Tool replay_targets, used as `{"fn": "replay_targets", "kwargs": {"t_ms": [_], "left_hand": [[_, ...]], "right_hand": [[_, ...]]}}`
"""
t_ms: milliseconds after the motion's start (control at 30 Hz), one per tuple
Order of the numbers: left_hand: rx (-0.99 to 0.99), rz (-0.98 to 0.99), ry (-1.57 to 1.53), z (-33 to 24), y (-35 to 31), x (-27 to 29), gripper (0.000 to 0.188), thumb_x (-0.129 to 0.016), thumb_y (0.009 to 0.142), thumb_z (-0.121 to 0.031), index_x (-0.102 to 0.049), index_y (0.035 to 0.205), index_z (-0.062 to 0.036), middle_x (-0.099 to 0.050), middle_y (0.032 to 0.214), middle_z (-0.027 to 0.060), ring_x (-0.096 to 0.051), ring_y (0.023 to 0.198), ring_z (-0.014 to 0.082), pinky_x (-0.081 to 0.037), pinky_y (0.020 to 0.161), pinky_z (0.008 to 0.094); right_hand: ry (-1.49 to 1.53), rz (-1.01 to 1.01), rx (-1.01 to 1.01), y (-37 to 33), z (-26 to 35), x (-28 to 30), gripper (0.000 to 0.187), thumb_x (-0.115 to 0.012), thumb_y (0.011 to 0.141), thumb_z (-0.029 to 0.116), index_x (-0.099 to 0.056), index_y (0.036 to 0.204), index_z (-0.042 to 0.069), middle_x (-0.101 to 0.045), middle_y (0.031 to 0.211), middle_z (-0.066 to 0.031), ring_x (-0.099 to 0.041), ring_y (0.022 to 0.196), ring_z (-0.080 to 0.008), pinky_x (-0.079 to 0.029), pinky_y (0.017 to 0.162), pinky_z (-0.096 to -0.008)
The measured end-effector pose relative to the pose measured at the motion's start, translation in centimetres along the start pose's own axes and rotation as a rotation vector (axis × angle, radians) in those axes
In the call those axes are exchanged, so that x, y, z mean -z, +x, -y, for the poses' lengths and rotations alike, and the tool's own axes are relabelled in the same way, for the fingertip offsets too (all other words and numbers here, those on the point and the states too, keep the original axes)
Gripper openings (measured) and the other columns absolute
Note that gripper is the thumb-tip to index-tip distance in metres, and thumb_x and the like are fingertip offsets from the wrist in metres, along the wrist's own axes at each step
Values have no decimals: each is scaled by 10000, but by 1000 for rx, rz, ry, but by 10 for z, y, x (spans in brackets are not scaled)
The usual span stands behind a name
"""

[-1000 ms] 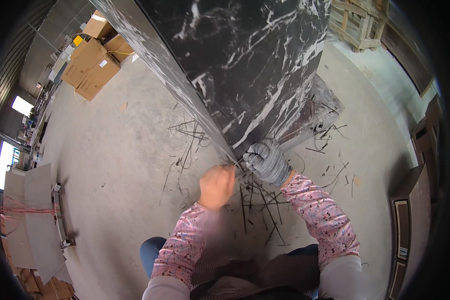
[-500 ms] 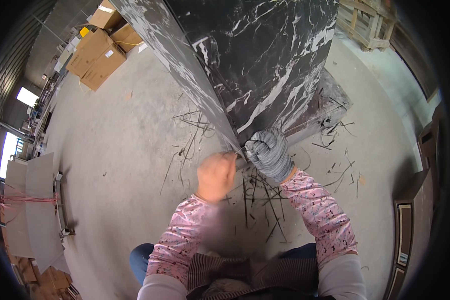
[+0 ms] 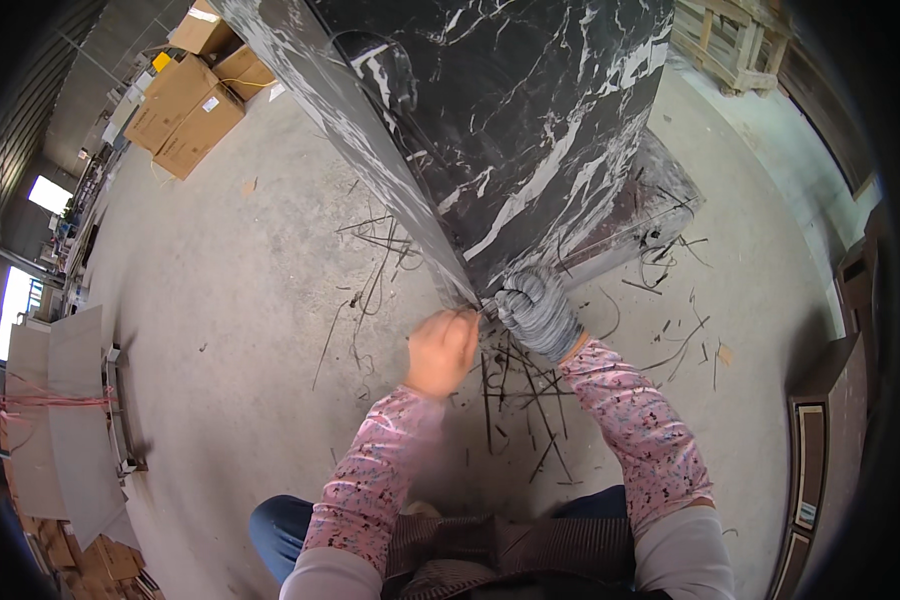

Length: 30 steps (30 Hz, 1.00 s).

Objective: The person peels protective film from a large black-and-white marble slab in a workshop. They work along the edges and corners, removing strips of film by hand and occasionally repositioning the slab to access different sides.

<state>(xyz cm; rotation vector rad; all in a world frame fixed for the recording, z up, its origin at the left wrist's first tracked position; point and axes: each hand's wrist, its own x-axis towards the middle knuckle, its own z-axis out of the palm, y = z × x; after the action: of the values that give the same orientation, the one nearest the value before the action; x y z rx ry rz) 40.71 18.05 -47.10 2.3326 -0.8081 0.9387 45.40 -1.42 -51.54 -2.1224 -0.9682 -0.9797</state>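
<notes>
A large black slab-sided block with white marble veining stands in front of me, one corner pointing my way. My left hand, bare and a little blurred, is closed in a pinch right at that lower corner. Beside it my right hand, in a grey knitted glove, has its fingers curled against the same corner. Between the hands lies something small and thin that I cannot make out. Below them, dark thin strips are strewn over the floor.
Under the block a dusty base juts out to the right. More strips lie on the concrete floor at left. Cardboard boxes sit far left, a wooden pallet frame far right. Brown cabinets line the right; pale panels lean left.
My left hand has shifted slightly right, closer to the gloved hand, and is less smeared. The right hand stays at the corner. The whole view has shifted a little.
</notes>
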Motion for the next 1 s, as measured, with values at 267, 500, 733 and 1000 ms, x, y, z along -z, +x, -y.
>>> {"fn": "replay_targets", "kwargs": {"t_ms": [267,500,733,1000], "left_hand": [[149,117,83,4,-41,-28,174,-734,834,-43,-614,957,-69,-643,833,116,-639,670,330,-522,580,421],[103,50,50,-4,-20,-6,150,-720,824,-30,-625,931,-75,-657,826,110,-653,683,325,-536,580,413],[-14,136,14,10,-15,-6,154,-701,823,-25,-627,954,-57,-665,866,103,-660,712,320,-542,611,408],[96,159,43,4,-30,-15,130,-704,816,-19,-627,916,-52,-657,839,112,-656,705,318,-544,608,406]], "right_hand": [[-67,136,-31,-23,-3,-12,191,-724,723,122,-638,885,68,-597,952,-154,-609,907,-381,-515,811,-536],[11,1,-87,-1,11,-2,235,-728,730,99,-596,922,75,-568,985,-143,-578,925,-386,-491,819,-549],[-73,122,-100,-16,4,-9,190,-692,726,173,-654,897,100,-597,970,-113,-603,918,-326,-500,832,-484],[-84,116,-92,-24,4,-15,194,-693,704,156,-655,882,89,-606,953,-122,-612,919,-322,-510,854,-494]]}}
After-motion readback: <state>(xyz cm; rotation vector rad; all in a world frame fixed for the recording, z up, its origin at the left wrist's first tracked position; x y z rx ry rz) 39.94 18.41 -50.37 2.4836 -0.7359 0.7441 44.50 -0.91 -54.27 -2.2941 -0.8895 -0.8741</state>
